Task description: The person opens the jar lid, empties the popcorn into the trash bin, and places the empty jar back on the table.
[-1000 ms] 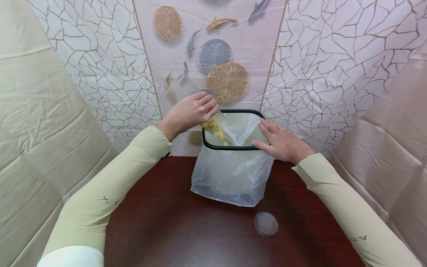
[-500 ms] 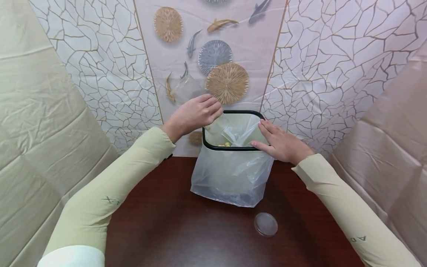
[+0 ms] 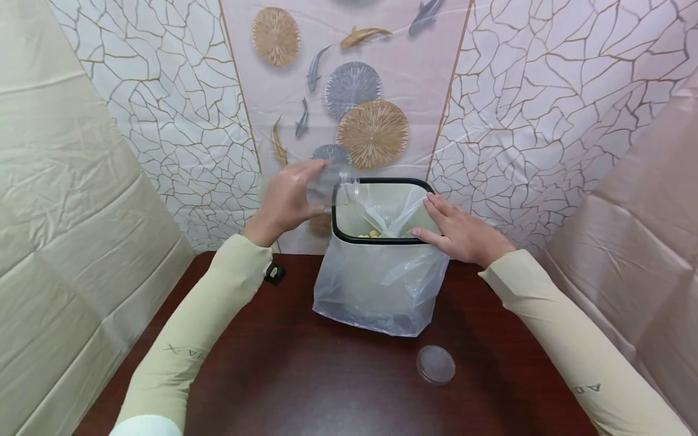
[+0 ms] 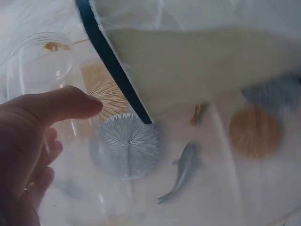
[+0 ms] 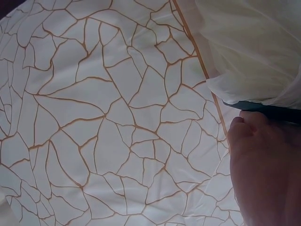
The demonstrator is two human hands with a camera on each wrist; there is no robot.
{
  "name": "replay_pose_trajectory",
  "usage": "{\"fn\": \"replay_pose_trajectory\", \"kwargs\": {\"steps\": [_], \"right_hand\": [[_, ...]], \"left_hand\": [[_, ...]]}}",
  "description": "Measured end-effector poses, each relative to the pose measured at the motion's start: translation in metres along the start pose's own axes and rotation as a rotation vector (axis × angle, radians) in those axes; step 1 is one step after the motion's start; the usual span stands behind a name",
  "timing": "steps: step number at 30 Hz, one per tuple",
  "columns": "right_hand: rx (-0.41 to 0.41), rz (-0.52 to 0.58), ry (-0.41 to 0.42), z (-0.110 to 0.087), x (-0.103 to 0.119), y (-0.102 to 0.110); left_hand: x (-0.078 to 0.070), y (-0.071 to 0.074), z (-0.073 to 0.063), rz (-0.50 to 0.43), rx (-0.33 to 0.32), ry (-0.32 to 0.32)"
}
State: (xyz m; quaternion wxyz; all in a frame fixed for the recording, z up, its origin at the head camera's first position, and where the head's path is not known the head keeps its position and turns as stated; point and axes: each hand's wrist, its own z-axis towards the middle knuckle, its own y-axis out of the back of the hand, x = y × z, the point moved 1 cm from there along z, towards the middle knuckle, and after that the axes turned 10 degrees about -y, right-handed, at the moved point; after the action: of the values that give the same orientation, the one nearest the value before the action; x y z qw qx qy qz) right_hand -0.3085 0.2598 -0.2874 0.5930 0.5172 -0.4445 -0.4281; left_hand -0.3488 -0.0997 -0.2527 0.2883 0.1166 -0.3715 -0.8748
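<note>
In the head view my left hand [image 3: 287,197] holds a clear jar [image 3: 347,186] by its side, left of the bin's opening. The jar lies tilted toward the bin, and I see no yellow pieces in it. The left wrist view shows my thumb and fingers round the clear wall of the jar [image 4: 77,125]. My right hand [image 3: 463,231] rests on the right side of the bin's black rim [image 3: 376,241], fingers and thumb extended. Inside the lined bin [image 3: 371,275], a few yellow pieces [image 3: 372,234] show near the front wall; the bottom is hidden.
A translucent bag [image 3: 340,297] hangs over the outside of the bin. On the dark table [image 3: 305,375] a round clear lid [image 3: 435,364] lies in front of the bin. Patterned cloth [image 3: 376,72] hangs close behind, with beige cloth [image 3: 632,242] on both sides.
The yellow pieces have dropped out of the jar into the bin. My left hand has turned and drawn back leftward with the jar. My right hand has stayed on the rim.
</note>
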Motion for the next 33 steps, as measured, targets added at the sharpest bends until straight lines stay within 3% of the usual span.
{"fn": "replay_pose_trajectory", "kwargs": {"steps": [8,15,25,29,33], "right_hand": [[-0.003,0.018,0.001,0.001,0.002,0.000],[0.005,0.023,-0.006,-0.002,0.002,0.001],[0.002,0.030,0.007,-0.003,0.000,0.000],[0.004,0.044,0.008,-0.001,0.002,0.000],[0.005,0.050,-0.001,-0.001,0.001,0.000]], "left_hand": [[0.012,-0.018,-0.044,-0.399,-0.266,0.299],[0.016,-0.050,-0.093,-0.704,-0.400,0.550],[0.011,-0.115,-0.171,-0.747,-0.551,0.705],[0.007,-0.132,-0.197,-0.773,-0.596,0.775],[0.007,-0.144,-0.212,-0.810,-0.616,0.785]]}}
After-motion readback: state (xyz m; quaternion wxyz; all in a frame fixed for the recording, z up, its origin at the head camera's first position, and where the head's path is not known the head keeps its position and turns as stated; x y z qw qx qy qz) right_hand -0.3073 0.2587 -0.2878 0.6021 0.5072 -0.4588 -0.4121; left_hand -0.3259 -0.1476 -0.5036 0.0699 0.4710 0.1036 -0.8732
